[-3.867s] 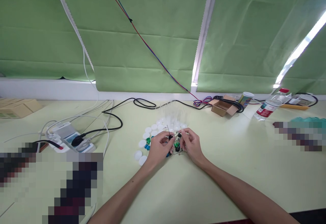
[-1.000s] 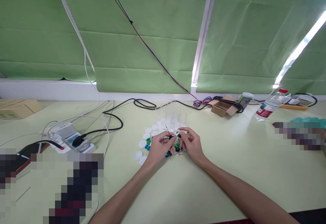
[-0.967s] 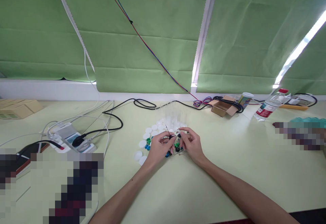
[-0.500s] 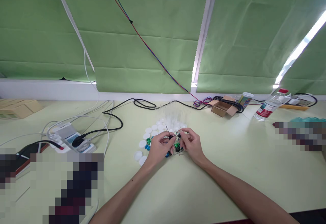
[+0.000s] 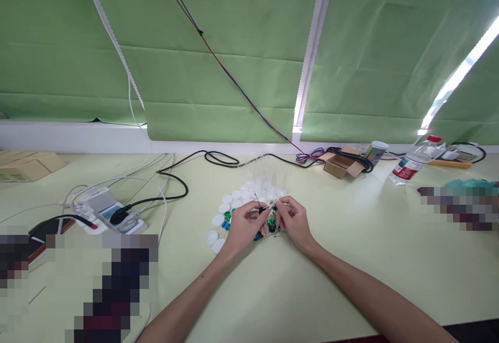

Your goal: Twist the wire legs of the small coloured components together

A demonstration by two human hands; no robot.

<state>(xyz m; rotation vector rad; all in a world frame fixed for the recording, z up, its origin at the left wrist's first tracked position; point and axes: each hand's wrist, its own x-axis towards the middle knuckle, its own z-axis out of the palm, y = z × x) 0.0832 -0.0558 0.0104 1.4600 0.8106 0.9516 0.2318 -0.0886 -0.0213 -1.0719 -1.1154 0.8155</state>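
My left hand (image 5: 245, 227) is closed in a pinch on a small black piece (image 5: 261, 210), from which a thin dark wire (image 5: 256, 197) sticks up. Close beside it, my right hand (image 5: 295, 222) has its thumb and fingers pressed together; what they grip is too small to name. A thin light strand runs between the two sets of fingertips. Below and between the hands lie green and black beads (image 5: 272, 225) and a blue bead (image 5: 256, 236), partly covered by the fingers. Several round white caps (image 5: 218, 221) spread left and behind, with blue beads (image 5: 225, 225) and green beads (image 5: 227, 216) among them.
Clear upright tubes (image 5: 267, 174) stand behind the caps. A black cable (image 5: 187, 189) runs along the back to a power strip (image 5: 105, 205) at left. An open cardboard box (image 5: 341, 166), a can (image 5: 376, 153) and a water bottle (image 5: 413, 161) stand back right.
Both hands stay almost in the same place. My right fingertips have shifted very slightly; nothing has visibly been let go.
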